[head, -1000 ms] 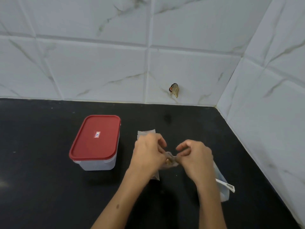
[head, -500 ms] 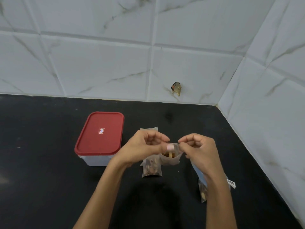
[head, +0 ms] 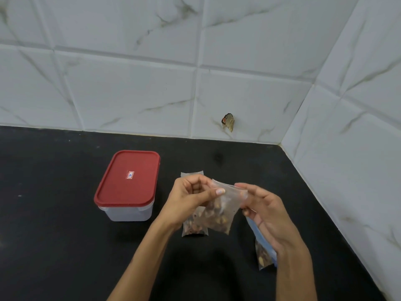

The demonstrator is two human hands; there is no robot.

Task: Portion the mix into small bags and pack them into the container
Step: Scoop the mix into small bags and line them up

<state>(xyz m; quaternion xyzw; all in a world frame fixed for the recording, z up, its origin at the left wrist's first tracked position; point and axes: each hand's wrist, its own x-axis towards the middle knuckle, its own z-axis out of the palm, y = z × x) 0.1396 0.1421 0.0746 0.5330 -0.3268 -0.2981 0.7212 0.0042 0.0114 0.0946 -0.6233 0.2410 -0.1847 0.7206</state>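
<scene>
Small bag of mix (head: 219,210) now lifted and turned upright just right of the container (head: 127,185); half a second back it hung lower with its mouth open. Left hand (head: 191,200) and right hand (head: 263,210) each pinch a top corner: I read this as sealing, though the strip is blurred. Container lid (head: 128,177) still on, so it blocks packing. Another filled bag (head: 194,228) lies on the worktop (head: 54,235) beneath; the supply pouch (head: 263,250) sits further right.
</scene>
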